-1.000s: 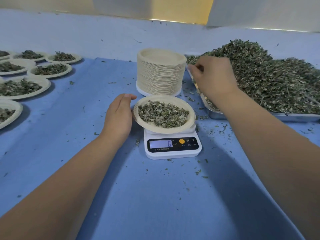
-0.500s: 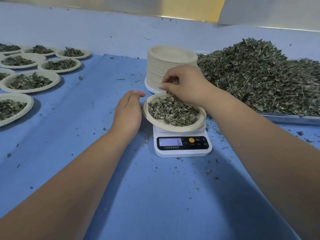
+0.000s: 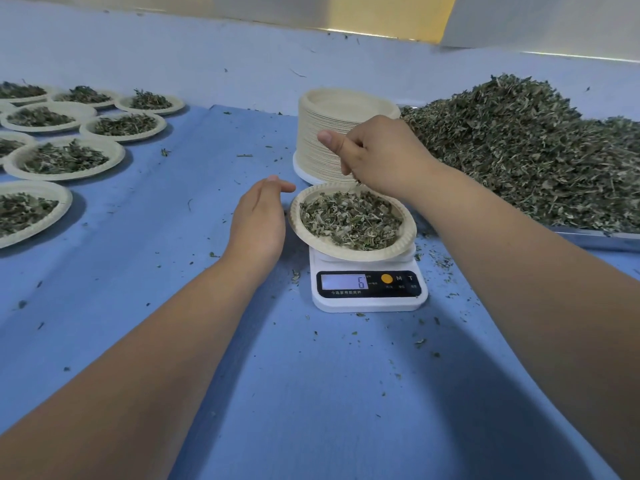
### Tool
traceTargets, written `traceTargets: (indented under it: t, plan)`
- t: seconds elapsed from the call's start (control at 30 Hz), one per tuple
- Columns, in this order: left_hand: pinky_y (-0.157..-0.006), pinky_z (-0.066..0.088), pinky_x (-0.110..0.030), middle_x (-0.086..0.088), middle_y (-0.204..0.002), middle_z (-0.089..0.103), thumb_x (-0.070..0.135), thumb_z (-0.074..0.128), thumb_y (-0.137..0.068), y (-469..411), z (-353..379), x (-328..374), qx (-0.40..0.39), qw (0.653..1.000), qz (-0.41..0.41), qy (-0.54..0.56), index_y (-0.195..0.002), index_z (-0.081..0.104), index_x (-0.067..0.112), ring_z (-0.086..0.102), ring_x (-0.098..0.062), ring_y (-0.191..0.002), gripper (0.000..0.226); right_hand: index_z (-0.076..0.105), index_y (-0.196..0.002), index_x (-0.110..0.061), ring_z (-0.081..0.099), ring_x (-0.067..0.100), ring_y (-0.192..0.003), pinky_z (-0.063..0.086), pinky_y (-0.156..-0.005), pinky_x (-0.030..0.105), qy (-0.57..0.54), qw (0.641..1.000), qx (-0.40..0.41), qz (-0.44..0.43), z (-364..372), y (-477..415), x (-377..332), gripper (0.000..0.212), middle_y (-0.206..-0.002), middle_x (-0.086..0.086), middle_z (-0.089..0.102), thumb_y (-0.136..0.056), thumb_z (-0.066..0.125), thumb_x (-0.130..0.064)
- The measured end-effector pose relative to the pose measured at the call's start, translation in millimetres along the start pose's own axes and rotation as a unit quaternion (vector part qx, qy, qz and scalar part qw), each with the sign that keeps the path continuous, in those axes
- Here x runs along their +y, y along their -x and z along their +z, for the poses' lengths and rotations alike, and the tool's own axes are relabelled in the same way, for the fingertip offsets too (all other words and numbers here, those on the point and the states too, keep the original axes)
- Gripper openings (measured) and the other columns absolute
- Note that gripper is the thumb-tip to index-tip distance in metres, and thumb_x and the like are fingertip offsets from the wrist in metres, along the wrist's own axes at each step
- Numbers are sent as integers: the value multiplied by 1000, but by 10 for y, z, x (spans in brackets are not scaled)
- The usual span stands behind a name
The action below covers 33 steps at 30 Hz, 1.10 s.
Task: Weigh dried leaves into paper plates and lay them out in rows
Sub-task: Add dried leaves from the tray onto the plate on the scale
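Note:
A paper plate [image 3: 405, 244] holding dried leaves [image 3: 349, 220] sits on a small white scale [image 3: 369, 289] whose display reads 6. My right hand [image 3: 377, 157] hovers over the plate's far edge, fingers curled downward with a few leaf bits at the fingertips. My left hand [image 3: 258, 220] stands on its edge with straight fingers just left of the plate rim, holding nothing. A tall stack of empty paper plates [image 3: 329, 133] stands behind the scale. A big heap of dried leaves [image 3: 526, 154] fills a metal tray [image 3: 595, 237] on the right.
Several filled paper plates [image 3: 65, 157] lie in rows at the left on the blue cloth [image 3: 311, 393]. Leaf crumbs are scattered around the scale. A pale wall runs along the back of the table.
My right hand came from the leaf heap to above the plate on the scale and has now lifted slightly. The left hand stayed beside the plate. The display still reads 6.

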<state>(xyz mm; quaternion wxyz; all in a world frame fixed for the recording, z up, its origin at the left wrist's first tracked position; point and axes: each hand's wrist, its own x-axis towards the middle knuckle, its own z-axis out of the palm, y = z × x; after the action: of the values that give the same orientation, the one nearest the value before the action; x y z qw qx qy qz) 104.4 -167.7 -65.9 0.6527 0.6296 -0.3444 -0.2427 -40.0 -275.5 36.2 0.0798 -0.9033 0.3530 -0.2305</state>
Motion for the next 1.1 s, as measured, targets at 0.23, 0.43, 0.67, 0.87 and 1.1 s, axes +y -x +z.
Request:
traceTargets:
  t: [0.23,0.43,0.67,0.87,1.1]
  plan:
    - [-115,40,-44,36,-117,51,52,37,-83,11,-10,9,-1,1000,7,-8,-96,75,35,47,-3,-135,44,69,-93,-4,50,-1,-44,37,-42,15,-212,970,-99,65,-109,72,-63,23,-80,1,70,-88,47,-4]
    - [-115,40,-44,26,-125,50,50,38,-83,43,-8,54,-2,1000,-2,-17,-96,76,33,47,-3,-136,43,71,-95,-17,69,7,-83,52,-62,22,-141,988,-65,0,-162,138,-100,42,-91,-3,69,-83,42,11]
    - [-116,39,-43,23,-130,52,47,36,-88,88,8,113,-14,999,-2,-31,-101,74,32,44,-3,-138,43,78,-96,-28,63,-11,-74,47,-63,8,-160,981,-108,-4,-237,265,-124,44,-76,-27,70,-84,51,5]
    - [-76,36,-4,34,-99,63,29,48,-103,141,28,163,-42,994,57,-82,-101,70,39,54,19,-100,24,80,-100,-31,65,-7,-89,52,-80,14,-138,985,-103,8,-226,521,-35,28,-92,-20,75,-90,63,-10]
    - [-119,27,-25,9,-164,35,25,57,-102,213,59,160,-121,980,115,-107,-123,71,37,27,2,-149,28,79,-102,-31,54,-7,-124,34,-105,9,-129,991,-16,-16,-75,907,183,15,-114,-20,72,-93,68,-24]
